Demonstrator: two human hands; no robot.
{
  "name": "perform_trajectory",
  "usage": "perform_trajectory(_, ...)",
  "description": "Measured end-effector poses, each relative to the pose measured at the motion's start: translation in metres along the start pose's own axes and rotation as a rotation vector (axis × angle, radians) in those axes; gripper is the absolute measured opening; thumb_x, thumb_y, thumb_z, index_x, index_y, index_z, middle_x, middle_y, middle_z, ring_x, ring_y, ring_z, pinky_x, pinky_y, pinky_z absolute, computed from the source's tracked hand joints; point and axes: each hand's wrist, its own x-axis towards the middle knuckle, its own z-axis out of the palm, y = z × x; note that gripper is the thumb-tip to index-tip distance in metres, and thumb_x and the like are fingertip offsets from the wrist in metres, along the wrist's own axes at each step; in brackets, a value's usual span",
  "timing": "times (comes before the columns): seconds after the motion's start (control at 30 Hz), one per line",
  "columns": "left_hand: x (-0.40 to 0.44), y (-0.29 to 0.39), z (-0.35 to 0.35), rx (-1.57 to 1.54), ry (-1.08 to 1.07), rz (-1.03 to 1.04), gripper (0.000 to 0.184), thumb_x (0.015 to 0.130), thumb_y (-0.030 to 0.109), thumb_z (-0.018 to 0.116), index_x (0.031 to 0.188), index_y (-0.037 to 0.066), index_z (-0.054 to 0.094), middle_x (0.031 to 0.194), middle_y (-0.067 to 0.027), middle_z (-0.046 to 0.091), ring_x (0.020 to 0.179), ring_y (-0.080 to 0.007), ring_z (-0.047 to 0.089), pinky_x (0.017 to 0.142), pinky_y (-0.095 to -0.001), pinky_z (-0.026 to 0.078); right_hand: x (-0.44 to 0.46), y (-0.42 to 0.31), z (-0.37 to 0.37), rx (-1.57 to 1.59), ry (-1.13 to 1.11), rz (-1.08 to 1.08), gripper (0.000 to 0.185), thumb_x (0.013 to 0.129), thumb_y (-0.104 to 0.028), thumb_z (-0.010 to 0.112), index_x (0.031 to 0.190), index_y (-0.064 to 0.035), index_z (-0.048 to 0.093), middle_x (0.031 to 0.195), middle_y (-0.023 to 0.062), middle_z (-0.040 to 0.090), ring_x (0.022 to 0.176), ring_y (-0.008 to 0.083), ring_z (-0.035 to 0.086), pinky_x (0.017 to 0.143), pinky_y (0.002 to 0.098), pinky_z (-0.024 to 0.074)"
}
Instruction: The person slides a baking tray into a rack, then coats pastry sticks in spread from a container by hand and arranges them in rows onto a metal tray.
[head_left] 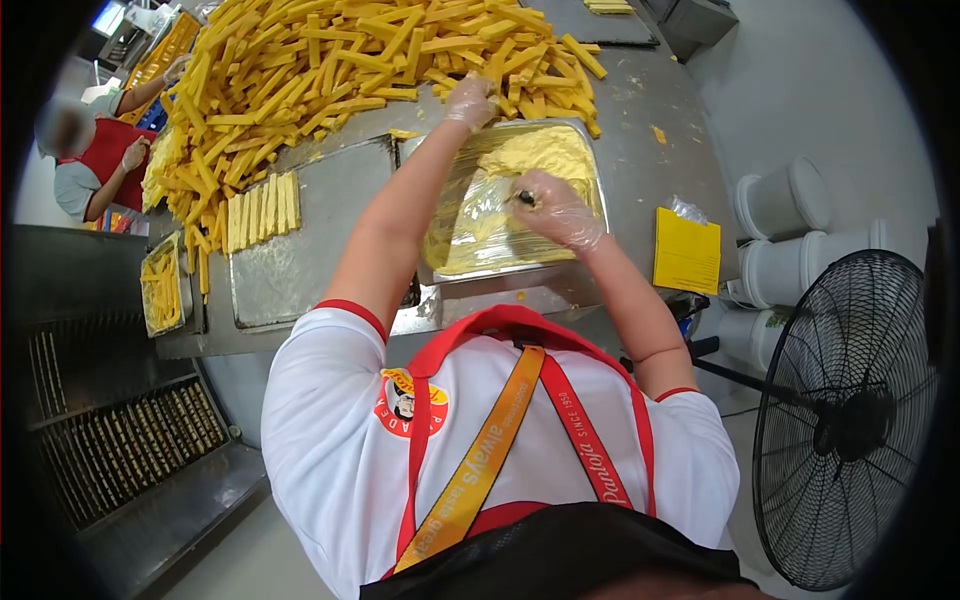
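Observation:
My left hand (472,101), in a clear plastic glove, is at the edge of the big pile of yellow sticks (330,60), beside the back left corner of the metal tray (598,185). Its fingers are partly hidden, and what they hold cannot be made out. My right hand (555,210), also gloved, is closed around a dark-ended handle (527,198) above the tray. Pale yellow paste (540,152) is spread in the tray, thicker at the back right. Clear plastic film seems to line the tray.
A flat tray (315,250) with a row of pale sticks (264,211) lies left. A yellow pad (687,251) rests on the right, near white buckets (785,200) and a black fan (850,420). A co-worker in a red apron (110,160) stands at the far left.

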Motion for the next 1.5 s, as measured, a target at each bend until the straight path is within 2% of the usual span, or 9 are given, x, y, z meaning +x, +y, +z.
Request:
perform_trajectory(0.17, 0.01, -0.014, 0.003, -0.165, 0.169, -0.085, 0.024, 0.078, 0.024, 0.067, 0.099, 0.012, 0.07, 0.097, -0.0164, 0.069, 0.094, -0.0347, 0.064, 0.083, -0.0427, 0.049, 0.012, 0.013, -0.029, 0.628, 0.056, 0.558, 0.025, 0.079, -0.017, 0.073, 0.101, -0.0072, 0.066, 0.093, 0.0115, 0.064, 0.085, 0.0282, 0.064, 0.079, 0.0337, 0.051)
perform_trajectory(0.27, -0.027, 0.002, -0.036, -0.256, 0.373, 0.003, 0.021, 0.081, 0.023, 0.066, 0.098, 0.01, 0.069, 0.091, -0.0163, 0.069, 0.088, -0.0348, 0.065, 0.077, -0.0414, 0.051, 0.009, 0.026, -0.019, -0.175, 0.19, 0.149, 0.025, 0.078, -0.018, 0.074, 0.1, -0.0069, 0.065, 0.092, 0.008, 0.065, 0.086, 0.0235, 0.064, 0.08, 0.0322, 0.0505)
perform_trajectory(0.4, -0.064, -0.024, -0.054, -0.478, 0.446, 0.037, 0.023, 0.082, 0.021, 0.069, 0.101, 0.009, 0.068, 0.096, -0.0138, 0.07, 0.087, -0.0302, 0.068, 0.077, -0.0378, 0.052, -0.004, 0.001, -0.028, 0.202, -0.253, 0.018, 0.022, 0.079, -0.016, 0.073, 0.097, -0.0056, 0.064, 0.093, 0.0102, 0.065, 0.087, 0.0265, 0.064, 0.079, 0.0344, 0.0511)
perform_trajectory(0.5, -0.128, -0.002, -0.087, -0.58, 0.308, -0.067, 0.029, 0.082, 0.02, 0.07, 0.107, 0.007, 0.067, 0.098, -0.0128, 0.071, 0.084, -0.026, 0.067, 0.076, -0.0355, 0.052, 0.002, 0.016, -0.045, 0.572, -0.069, 0.55, 0.024, 0.078, -0.02, 0.07, 0.096, -0.0045, 0.065, 0.092, 0.0152, 0.064, 0.089, 0.0316, 0.062, 0.081, 0.038, 0.0493)
perform_trajectory(0.6, -0.178, 0.016, -0.1, -0.629, 0.133, -0.103, 0.028, 0.082, 0.02, 0.069, 0.106, 0.006, 0.068, 0.095, -0.0143, 0.071, 0.079, -0.0262, 0.066, 0.075, -0.0357, 0.052, -0.004, 0.024, -0.047, -0.098, 0.175, 0.086, 0.025, 0.078, -0.019, 0.07, 0.097, -0.0045, 0.066, 0.091, 0.0139, 0.064, 0.088, 0.0298, 0.063, 0.081, 0.0376, 0.0494)
perform_trajectory(0.8, -0.218, -0.009, -0.063, -0.464, -0.1, -0.258, 0.035, 0.07, 0.007, 0.061, 0.104, 0.006, 0.071, 0.087, -0.0208, 0.069, 0.078, -0.0338, 0.066, 0.073, -0.0393, 0.052, -0.019, 0.0, -0.064, 0.163, -0.19, 0.454, 0.026, 0.081, -0.016, 0.074, 0.101, -0.0027, 0.065, 0.095, 0.0127, 0.065, 0.081, 0.022, 0.064, 0.076, 0.0319, 0.0505)
perform_trajectory(0.9, -0.223, 0.006, -0.063, -0.502, -0.001, -0.134, 0.034, 0.07, 0.007, 0.06, 0.102, 0.007, 0.071, 0.089, -0.0211, 0.068, 0.083, -0.0374, 0.065, 0.074, -0.042, 0.051, -0.014, -0.001, -0.042, -0.084, 0.182, 0.169, 0.026, 0.08, -0.016, 0.074, 0.101, -0.0033, 0.066, 0.095, 0.0104, 0.067, 0.079, 0.019, 0.064, 0.074, 0.0314, 0.0507)
perform_trajectory(1.07, -0.227, 0.009, -0.059, -0.401, 0.058, -0.051, 0.033, 0.071, 0.006, 0.058, 0.101, 0.008, 0.071, 0.091, -0.0215, 0.067, 0.085, -0.0373, 0.064, 0.077, -0.0432, 0.051, -0.012, -0.037, -0.011, 0.99, 0.309, 0.393, 0.024, 0.082, -0.008, 0.072, 0.103, 0.0013, 0.063, 0.093, 0.0083, 0.067, 0.077, 0.0162, 0.066, 0.065, 0.0269, 0.0562)
perform_trajectory(1.5, -0.232, 0.025, -0.076, -0.553, 0.015, -0.191, 0.032, 0.071, 0.006, 0.062, 0.102, 0.006, 0.071, 0.09, -0.0202, 0.069, 0.081, -0.037, 0.066, 0.075, -0.0403, 0.052, -0.01, -0.025, 0.005, 0.885, 0.375, 0.409, 0.029, 0.084, -0.01, 0.069, 0.106, 0.0067, 0.06, 0.09, 0.014, 0.069, 0.068, 0.0181, 0.068, 0.059, 0.0282, 0.0572)
